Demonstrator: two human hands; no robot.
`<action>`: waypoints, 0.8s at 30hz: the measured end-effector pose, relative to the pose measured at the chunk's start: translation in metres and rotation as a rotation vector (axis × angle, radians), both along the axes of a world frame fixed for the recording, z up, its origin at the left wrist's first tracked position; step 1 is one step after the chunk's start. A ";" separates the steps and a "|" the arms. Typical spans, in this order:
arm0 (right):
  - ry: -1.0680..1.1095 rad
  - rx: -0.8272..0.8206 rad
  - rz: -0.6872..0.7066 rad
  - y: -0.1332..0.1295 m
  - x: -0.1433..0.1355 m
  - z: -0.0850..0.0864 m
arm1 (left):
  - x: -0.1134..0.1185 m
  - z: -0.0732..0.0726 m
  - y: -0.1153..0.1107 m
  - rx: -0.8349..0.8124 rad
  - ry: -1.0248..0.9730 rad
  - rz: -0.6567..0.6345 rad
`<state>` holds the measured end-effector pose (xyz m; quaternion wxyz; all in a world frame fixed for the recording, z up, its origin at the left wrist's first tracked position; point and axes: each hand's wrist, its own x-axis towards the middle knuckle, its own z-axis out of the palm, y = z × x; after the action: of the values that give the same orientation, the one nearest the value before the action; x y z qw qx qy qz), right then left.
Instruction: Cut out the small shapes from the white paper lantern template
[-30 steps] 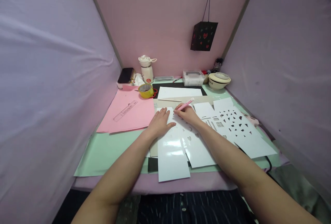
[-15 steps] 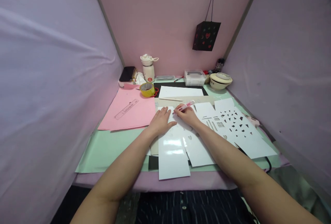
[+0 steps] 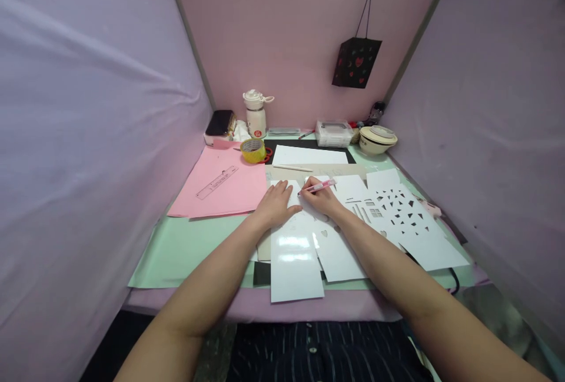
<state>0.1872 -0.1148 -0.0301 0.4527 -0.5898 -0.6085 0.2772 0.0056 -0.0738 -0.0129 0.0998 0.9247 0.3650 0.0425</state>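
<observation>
My left hand (image 3: 274, 204) lies flat with its fingers spread on a glossy white sheet (image 3: 296, 276), which reaches past the front edge of the table. Beside it, my right hand (image 3: 318, 196) is closed around a pink and white pen (image 3: 324, 185), whose tip points down at the upper part of that sheet. Under my right forearm are more white sheets with cut-out hearts and window shapes. Farther right lies a white sheet with many small cut-out pieces (image 3: 424, 241).
Pink sheets (image 3: 220, 193), yellow tape (image 3: 253, 151) and red-handled scissors (image 3: 268, 155) lie at left. Behind stand a white bottle (image 3: 256, 120), a clear box (image 3: 334, 134) and a bowl (image 3: 375, 142). A black paper lantern (image 3: 356, 63) hangs above.
The pen has tilted flatter in my right hand, and its tip has moved slightly to the right. My left hand stays in place on the sheet. The view has shifted slightly.
</observation>
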 end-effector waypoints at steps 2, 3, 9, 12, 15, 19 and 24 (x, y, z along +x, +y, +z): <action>-0.003 -0.002 0.007 0.000 0.001 0.000 | 0.000 -0.001 0.001 -0.001 -0.003 -0.001; -0.004 -0.001 0.011 0.000 0.001 0.000 | 0.000 -0.001 0.001 -0.001 -0.005 -0.001; -0.004 0.004 0.037 0.002 0.002 -0.005 | -0.001 -0.001 0.001 -0.017 -0.013 0.005; -0.009 0.012 0.048 0.002 0.002 -0.006 | -0.001 0.000 0.001 -0.021 -0.007 0.006; -0.015 0.019 0.059 0.002 0.002 -0.006 | -0.001 0.000 0.001 -0.023 0.001 0.007; -0.023 0.033 0.072 0.003 0.002 -0.006 | -0.001 -0.001 0.001 -0.020 0.000 0.009; -0.065 0.056 0.094 0.001 0.003 -0.005 | 0.000 -0.003 0.003 -0.016 0.000 0.007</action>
<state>0.1897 -0.1134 -0.0354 0.4355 -0.5565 -0.6574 0.2620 0.0051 -0.0712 -0.0158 0.1070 0.9226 0.3685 0.0398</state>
